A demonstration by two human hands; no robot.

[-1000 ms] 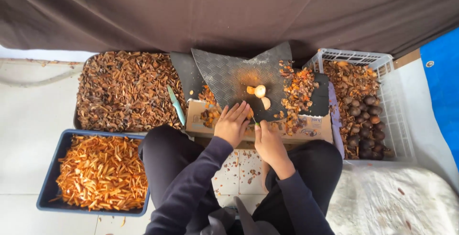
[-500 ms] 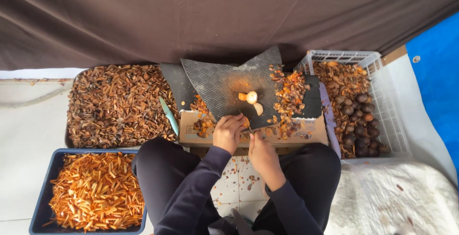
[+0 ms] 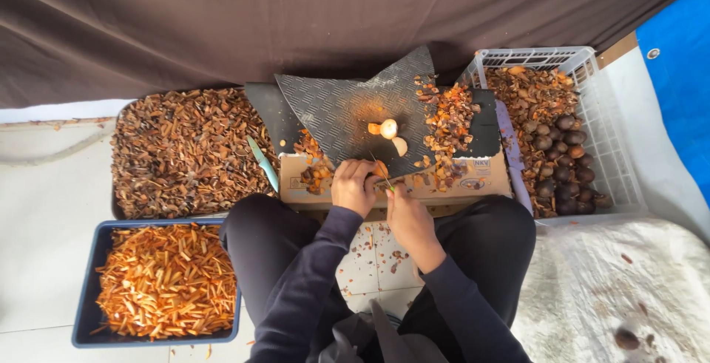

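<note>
My left hand (image 3: 355, 186) is closed around a small brown-orange nut at the near edge of the cardboard box (image 3: 488, 174). My right hand (image 3: 409, 216) grips a small knife (image 3: 380, 170) whose blade points up against that nut. Beyond the hands, a dark ribbed rubber mat (image 3: 347, 108) lies on the box with three pale peeled pieces (image 3: 388, 134) on it. Orange-brown husk scraps (image 3: 444, 123) are heaped on the mat's right side. I sit with both knees spread around the box.
A dark tray of brown dried husks (image 3: 181, 148) sits at the left. A blue tub of orange strips (image 3: 166, 278) is near my left knee. A white crate (image 3: 595, 123) with dark whole nuts stands at the right. A green-handled knife (image 3: 262, 163) lies beside the box.
Both hands drew closer together at the box's near edge, and the knife now meets the nut in my left hand. The view shifted slightly.
</note>
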